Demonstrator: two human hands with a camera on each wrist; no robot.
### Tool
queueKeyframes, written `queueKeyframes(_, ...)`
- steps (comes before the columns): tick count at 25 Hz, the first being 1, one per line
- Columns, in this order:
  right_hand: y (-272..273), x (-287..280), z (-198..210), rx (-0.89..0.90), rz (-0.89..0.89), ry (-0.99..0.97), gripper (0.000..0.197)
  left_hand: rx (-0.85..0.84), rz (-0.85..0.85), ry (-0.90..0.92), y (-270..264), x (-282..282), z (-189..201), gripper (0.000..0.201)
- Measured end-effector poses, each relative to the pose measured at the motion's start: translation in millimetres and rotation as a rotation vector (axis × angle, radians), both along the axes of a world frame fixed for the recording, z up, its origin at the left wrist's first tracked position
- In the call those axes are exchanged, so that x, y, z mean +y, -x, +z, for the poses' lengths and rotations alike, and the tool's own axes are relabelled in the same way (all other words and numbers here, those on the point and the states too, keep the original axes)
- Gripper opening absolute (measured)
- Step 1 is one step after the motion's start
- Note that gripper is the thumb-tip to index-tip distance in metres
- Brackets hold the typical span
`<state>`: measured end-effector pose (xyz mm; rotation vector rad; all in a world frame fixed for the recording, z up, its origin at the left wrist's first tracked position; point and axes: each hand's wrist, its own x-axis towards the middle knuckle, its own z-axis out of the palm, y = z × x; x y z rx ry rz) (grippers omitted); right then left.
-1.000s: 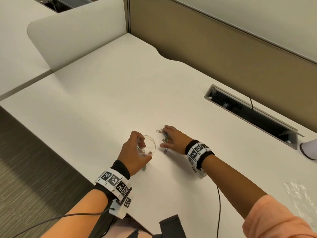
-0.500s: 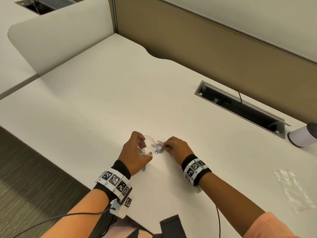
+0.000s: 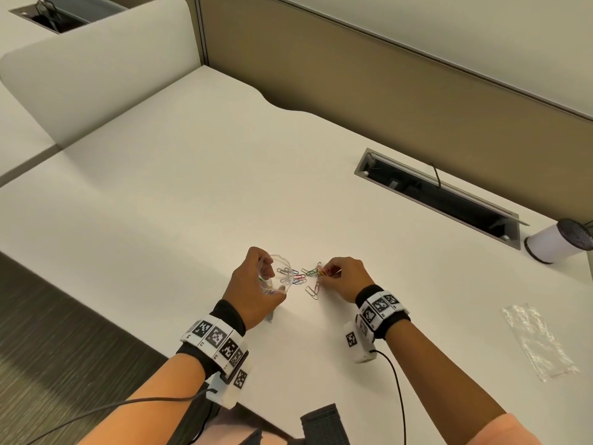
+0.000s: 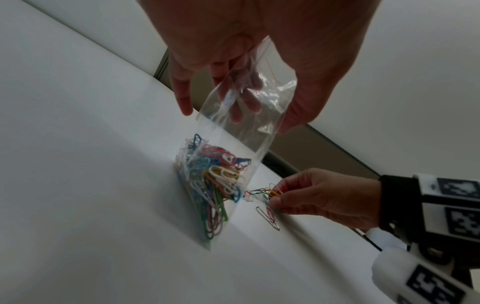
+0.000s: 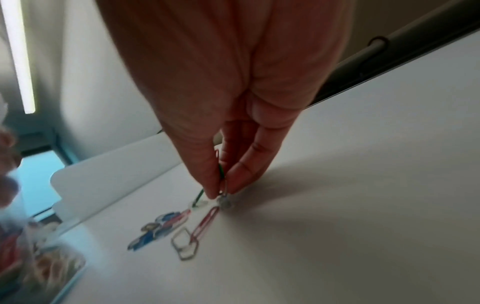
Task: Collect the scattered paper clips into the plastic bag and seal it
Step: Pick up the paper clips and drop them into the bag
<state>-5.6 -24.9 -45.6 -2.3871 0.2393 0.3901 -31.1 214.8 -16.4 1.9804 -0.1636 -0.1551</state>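
My left hand holds a clear plastic bag upright by its open mouth, its bottom resting on the white desk. Several coloured paper clips fill the bag's lower part. Just right of the bag, my right hand pinches a small bunch of paper clips between thumb and fingers, low over the desk. Several loose clips lie on the desk between the hands, among them a red one and a silver one.
A second clear plastic bag lies flat at the desk's right. A white cylinder with a dark top stands at far right, beside a recessed cable slot. A tan partition bounds the back; the desk's near edge is close to my wrists.
My right hand slid the clips left toward the bag, then drew back slightly right and pinched some up. The left hand kept holding the bag in place.
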Motion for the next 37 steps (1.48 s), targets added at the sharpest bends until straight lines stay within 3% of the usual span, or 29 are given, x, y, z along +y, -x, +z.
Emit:
queueKeyframes(5,5.8,-9.3,36.3,0.025,-0.074,-0.232,0.015,0.000,-0.007,-0.009,1.7,-0.1,-1.3,0.048)
queueKeyframes(11,9.0,11.5,103.0,0.080,0.132,-0.456,0.017,0.001,-0.025,-0.017,1.4,-6.8,-0.4,0.048)
queueKeyframes(16,5.2,38.0,129.6,0.194,0.354,-0.281,0.018,0.015,-0.056,-0.046,3.0,-12.2,-0.2,0.049)
queueKeyframes(21,0.5,62.9,129.9,0.107,0.397,0.023,0.016,0.012,-0.081,-0.042,4.9,-18.9,2.2,0.048)
queueKeyframes(26,9.1,58.3,132.8,-0.012,0.229,-0.134,0.013,0.027,-0.085,-0.024,4.5,-20.1,5.0,0.051)
queueKeyframes(30,11.1,24.6,101.2,-0.023,-0.018,-0.186,0.018,0.024,-0.040,-0.002,2.3,-15.3,4.7,0.049)
queueKeyframes(34,25.5,1.2,35.6,0.201,-0.053,0.014,0.067,-0.003,-0.007,-0.021,-1.3,-3.5,2.4,0.049)
queueKeyframes(37,36.8,7.2,6.9,0.152,-0.085,0.006,0.074,-0.013,0.022,-0.030,-2.4,3.7,3.3,0.049)
